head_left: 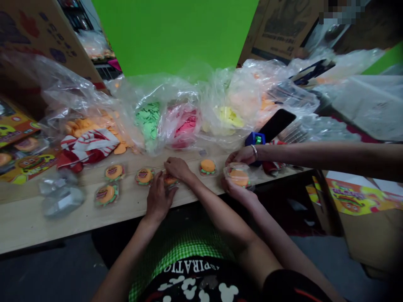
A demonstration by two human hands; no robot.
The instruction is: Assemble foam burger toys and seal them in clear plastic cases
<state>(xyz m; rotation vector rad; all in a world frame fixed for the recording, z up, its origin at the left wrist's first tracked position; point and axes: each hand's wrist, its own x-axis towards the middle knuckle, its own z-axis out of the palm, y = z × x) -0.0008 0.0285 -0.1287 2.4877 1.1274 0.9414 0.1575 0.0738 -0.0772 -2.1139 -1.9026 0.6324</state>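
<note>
Left hand (159, 197) and right hand (178, 168) gripped a cased burger (171, 179), apparently pressing it closed; even pressure seemed needed next.

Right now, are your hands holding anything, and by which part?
A packed burger has the left hand at its left side and the right hand at its far edge; whether they grip it cannot be told.

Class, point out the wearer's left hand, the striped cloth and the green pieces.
Left hand (158, 199): head view, back of the hand.
Striped cloth (90, 146): head view, its folded middle.
Green pieces (148, 121): head view, middle of the pile.
</note>
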